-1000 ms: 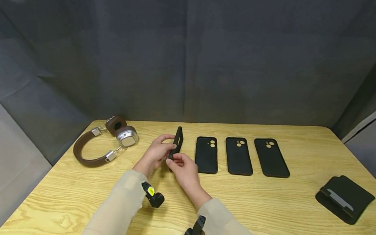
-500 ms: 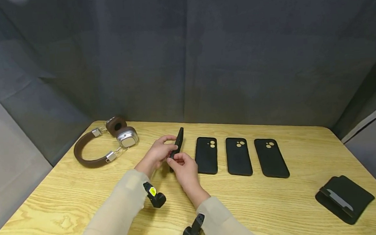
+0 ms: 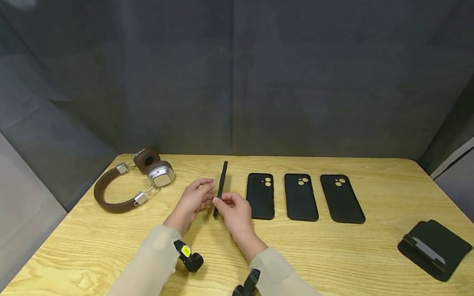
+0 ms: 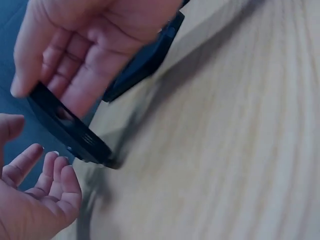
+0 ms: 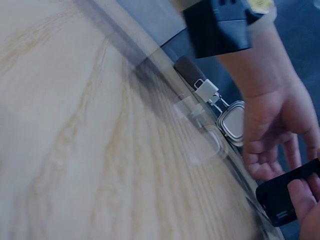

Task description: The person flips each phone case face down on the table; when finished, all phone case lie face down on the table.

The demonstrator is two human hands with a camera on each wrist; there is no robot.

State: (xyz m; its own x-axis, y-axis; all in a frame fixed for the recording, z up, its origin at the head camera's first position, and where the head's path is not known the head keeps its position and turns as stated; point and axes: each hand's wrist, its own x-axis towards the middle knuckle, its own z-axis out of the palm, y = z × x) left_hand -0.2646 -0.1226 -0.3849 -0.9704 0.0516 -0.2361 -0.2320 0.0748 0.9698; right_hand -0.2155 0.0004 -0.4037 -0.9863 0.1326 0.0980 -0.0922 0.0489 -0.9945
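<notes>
Near the middle of the table point(image 3: 349, 259), the right hand point(image 3: 234, 211) pinches a black phone case point(image 3: 221, 185) by its lower end, thumb and fingertips curled round the edge. The case stands on edge (seen almost edge-on from the head view), stretching away from the grip toward 12 o'clock, its bottom corner on or just above the wood. At 9 o'clock of the case, the left hand point(image 3: 195, 198) is just beside it, fingers relaxed and loosely spread, holding nothing; the left wrist view shows a gap between its fingertips and the case. Both forearms angle in from 6 o'clock. Three more cases point(image 3: 300, 196) lie flat at 3 o'clock, headphones point(image 3: 130, 179) at 10 o'clock.
</notes>
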